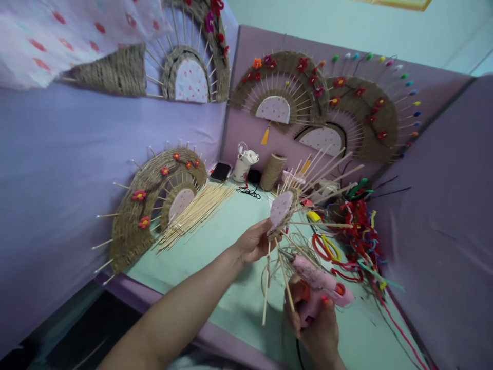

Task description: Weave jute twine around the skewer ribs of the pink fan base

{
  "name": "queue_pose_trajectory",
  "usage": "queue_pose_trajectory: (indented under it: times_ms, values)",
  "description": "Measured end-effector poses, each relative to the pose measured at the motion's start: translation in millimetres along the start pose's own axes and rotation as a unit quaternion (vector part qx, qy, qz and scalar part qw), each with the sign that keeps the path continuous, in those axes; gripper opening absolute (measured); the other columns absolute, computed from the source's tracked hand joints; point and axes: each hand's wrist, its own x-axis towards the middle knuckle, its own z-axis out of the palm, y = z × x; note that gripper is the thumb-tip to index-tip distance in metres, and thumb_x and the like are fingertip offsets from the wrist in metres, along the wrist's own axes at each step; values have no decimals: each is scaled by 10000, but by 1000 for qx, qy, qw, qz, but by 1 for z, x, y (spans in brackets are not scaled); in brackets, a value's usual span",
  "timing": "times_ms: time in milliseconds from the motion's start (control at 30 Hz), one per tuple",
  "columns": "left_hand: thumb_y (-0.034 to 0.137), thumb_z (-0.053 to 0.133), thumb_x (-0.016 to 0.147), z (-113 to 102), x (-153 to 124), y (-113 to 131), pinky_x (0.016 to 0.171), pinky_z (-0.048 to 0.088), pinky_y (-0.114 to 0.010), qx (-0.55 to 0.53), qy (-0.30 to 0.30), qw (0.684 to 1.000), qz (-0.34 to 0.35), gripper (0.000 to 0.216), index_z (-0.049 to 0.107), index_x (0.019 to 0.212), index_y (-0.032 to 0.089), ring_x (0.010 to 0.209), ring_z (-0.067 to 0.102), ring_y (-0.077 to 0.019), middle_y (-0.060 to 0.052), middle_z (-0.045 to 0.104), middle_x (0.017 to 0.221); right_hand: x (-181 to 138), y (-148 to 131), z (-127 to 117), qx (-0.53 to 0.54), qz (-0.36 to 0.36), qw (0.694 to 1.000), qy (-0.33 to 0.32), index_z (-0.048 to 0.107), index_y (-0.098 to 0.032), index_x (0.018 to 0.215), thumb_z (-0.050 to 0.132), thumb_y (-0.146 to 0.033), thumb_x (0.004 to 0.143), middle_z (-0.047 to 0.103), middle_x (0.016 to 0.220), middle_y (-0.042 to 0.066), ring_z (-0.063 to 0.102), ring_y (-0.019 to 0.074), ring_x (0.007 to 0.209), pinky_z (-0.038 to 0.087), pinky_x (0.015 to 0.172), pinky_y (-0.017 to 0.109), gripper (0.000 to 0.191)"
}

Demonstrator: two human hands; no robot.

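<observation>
My left hand [254, 242] grips the edge of a half-round fan frame [281, 210], its middle covered in pale fabric with small marks and bordered by twine. Thin wooden sticks [327, 190] fan out from its rim, several of them pointing up and right, others down. In my right hand [314, 321] is a pink hot glue gun [318, 277], fingers wrapped about its handle near the orange trigger. The nozzle points left, close to the lower sticks and the twine-covered edge; whether it touches cannot be made out. Loose twine [304, 246] hangs behind the frame.
Wooden sticks [196, 216] lie piled at left beside a finished twine fan [154, 205]. At the back stand a white bottle [244, 165], a twine spool [273, 171] and a phone [221, 171]. Scissors [325, 247] and tangled pipe cleaners [360, 226] lie right. Decorated fans [285, 64] hang on the partition.
</observation>
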Motion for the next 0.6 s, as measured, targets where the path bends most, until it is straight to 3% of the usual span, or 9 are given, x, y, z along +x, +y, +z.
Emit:
queue_pose_trajectory:
  times_ms: [267, 600]
  values:
    - [205, 724, 754, -10, 7, -3, 564, 520, -174, -4, -17, 999, 46, 288, 625, 1012, 123, 618, 645, -103, -63, 682, 817, -1, -2, 4, 58, 57, 997, -5, 528, -202, 675, 437, -727, 773, 397, 413, -57, 210, 43, 270, 183, 293, 180, 542]
    - [193, 732, 736, -7, 5, -1, 494, 503, -162, 11, -9, 998, 57, 384, 602, 1096, 170, 562, 631, -97, -32, 692, 807, 0, -3, 5, 72, 50, 996, 9, 473, -213, 648, 360, -680, 832, 385, 428, -66, 200, 48, 252, 188, 270, 184, 515]
